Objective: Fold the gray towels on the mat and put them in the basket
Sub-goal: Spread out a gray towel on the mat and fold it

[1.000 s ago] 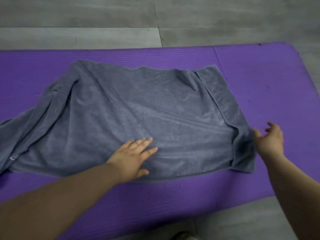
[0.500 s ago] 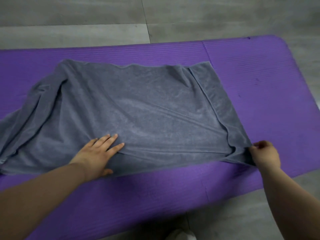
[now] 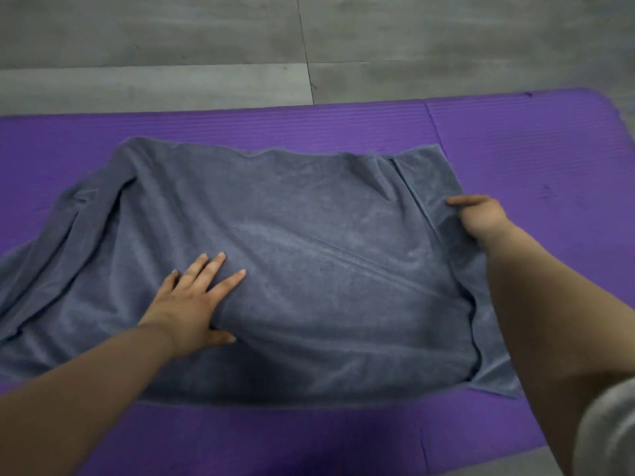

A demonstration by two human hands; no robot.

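The purple mat (image 3: pixel 536 139) lay across a gray floor (image 3: pixel 206 46). On it one gray towel (image 3: pixel 309 228) was spread wide, reaching from the mat's left edge toward its right end, rumpled at the left and with a narrow strip turned over along its right side. The left hand (image 3: pixel 192 304) lay flat with fingers spread, pinning the cloth near the mat's front edge. The right hand (image 3: pixel 481 218) gripped the turned strip, fingers curled round it. This looked like the first fold; next, that side likely needs carrying leftward over the pinned cloth. No basket showed.
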